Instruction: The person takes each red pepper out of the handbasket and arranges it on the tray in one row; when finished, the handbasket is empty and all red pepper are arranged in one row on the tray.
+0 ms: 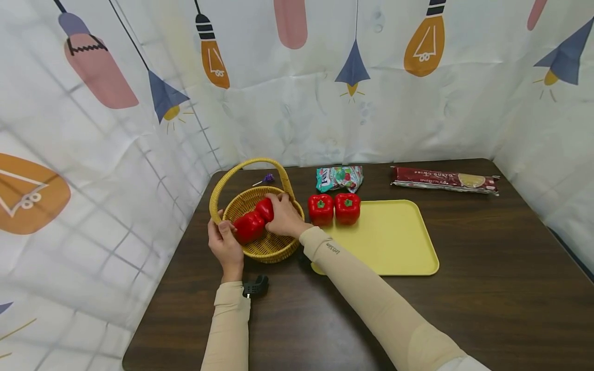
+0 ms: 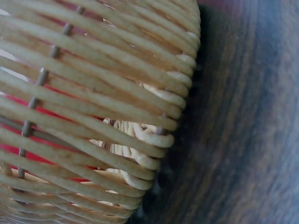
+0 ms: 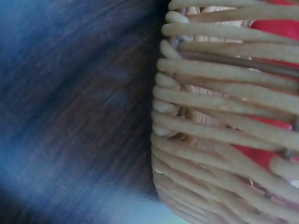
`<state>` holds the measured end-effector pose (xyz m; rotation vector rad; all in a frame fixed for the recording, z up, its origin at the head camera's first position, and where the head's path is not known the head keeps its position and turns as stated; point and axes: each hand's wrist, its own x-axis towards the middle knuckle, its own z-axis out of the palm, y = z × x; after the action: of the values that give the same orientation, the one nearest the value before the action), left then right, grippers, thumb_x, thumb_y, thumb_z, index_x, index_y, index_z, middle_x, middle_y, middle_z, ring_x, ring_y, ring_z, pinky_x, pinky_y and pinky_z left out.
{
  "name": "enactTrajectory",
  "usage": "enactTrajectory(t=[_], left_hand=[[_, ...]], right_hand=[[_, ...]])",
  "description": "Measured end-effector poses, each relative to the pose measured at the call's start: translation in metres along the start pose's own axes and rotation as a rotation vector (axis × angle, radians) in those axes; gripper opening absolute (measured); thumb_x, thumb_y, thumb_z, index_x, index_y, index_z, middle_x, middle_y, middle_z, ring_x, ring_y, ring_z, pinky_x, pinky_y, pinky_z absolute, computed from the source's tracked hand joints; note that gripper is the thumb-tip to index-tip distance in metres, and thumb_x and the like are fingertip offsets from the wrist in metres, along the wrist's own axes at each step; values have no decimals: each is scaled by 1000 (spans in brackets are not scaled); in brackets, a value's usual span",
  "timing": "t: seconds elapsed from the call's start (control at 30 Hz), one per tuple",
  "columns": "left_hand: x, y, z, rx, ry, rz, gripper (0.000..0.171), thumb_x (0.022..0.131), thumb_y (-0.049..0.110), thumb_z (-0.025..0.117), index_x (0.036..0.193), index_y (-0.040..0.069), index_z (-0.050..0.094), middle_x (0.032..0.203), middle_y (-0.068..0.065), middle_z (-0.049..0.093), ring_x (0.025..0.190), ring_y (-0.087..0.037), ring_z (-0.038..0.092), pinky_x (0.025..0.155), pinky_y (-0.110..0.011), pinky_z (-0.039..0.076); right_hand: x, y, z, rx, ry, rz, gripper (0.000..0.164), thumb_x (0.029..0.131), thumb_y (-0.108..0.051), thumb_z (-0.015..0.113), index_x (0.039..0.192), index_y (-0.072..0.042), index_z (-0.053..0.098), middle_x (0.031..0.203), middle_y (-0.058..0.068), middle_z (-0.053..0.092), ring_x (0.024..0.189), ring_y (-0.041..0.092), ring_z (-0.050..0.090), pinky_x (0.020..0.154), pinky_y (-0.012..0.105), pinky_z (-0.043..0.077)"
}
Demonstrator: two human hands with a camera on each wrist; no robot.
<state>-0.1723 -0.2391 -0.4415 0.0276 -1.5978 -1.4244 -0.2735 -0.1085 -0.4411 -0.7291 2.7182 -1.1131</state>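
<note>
A yellow wicker basket (image 1: 271, 253) with a tall arched handle stands on the left part of the table. My left hand (image 1: 226, 246) holds its left rim, near the foot of the handle. Inside lie two red bell peppers. My right hand (image 1: 284, 216) reaches over the right rim and grips the farther bell pepper (image 1: 264, 208); the nearer bell pepper (image 1: 249, 228) rests beside it, close to my left thumb. Both wrist views show mostly the basket's woven wall (image 2: 103, 79), with red showing through the gaps; neither hand appears there.
Two more red bell peppers (image 1: 320, 208) sit at the back left of a yellow tray (image 1: 394, 242). Behind them lies a teal snack bag (image 1: 339, 179); a red spaghetti packet (image 1: 443, 180) is at the back right. A purple lollipop (image 1: 267, 178) lies behind the basket.
</note>
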Motion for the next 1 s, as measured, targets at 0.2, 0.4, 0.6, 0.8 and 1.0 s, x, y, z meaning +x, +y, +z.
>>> enactTrajectory(t=[0.2, 0.4, 0.6, 0.8, 1.0], left_hand=[[0, 0, 0, -3, 2, -3, 30, 103, 21, 50, 123, 3, 60, 78, -23, 47, 73, -28, 48, 73, -24, 43], [0, 0, -1, 6, 1, -14, 30, 103, 21, 50, 124, 3, 60, 78, -9, 50, 73, -31, 48, 72, -23, 46], [-1, -2, -1, 1, 3, -16, 29, 103, 19, 50, 124, 3, 60, 79, -21, 48, 74, -33, 47, 72, -23, 46], [-2, -3, -1, -4, -1, -31, 27, 103, 15, 49, 125, 3, 59, 83, -35, 46, 76, -41, 45, 73, -26, 45], [1, -3, -1, -13, -1, -7, 28, 103, 13, 49, 124, -2, 59, 82, -36, 45, 77, -41, 45, 74, -29, 43]], right_hand=[[1, 1, 3, -24, -12, -10, 88, 77, -21, 76, 151, -20, 28, 142, 15, 34, 108, 25, 52, 90, 39, 50], [1, 2, 4, -58, 14, -17, 81, 79, -25, 76, 148, -22, 35, 140, 16, 36, 102, 25, 56, 86, 39, 52], [-1, 1, 7, -89, 136, -25, 79, 79, -32, 79, 146, -20, 38, 137, 15, 41, 107, 27, 58, 92, 43, 51], [-9, -2, 6, -91, 249, -47, 79, 75, -31, 79, 143, -20, 41, 135, 11, 43, 111, 25, 55, 91, 43, 52], [-23, -6, -8, -17, 311, -86, 75, 77, -28, 78, 142, -19, 42, 135, 8, 45, 113, 24, 50, 91, 42, 51]])
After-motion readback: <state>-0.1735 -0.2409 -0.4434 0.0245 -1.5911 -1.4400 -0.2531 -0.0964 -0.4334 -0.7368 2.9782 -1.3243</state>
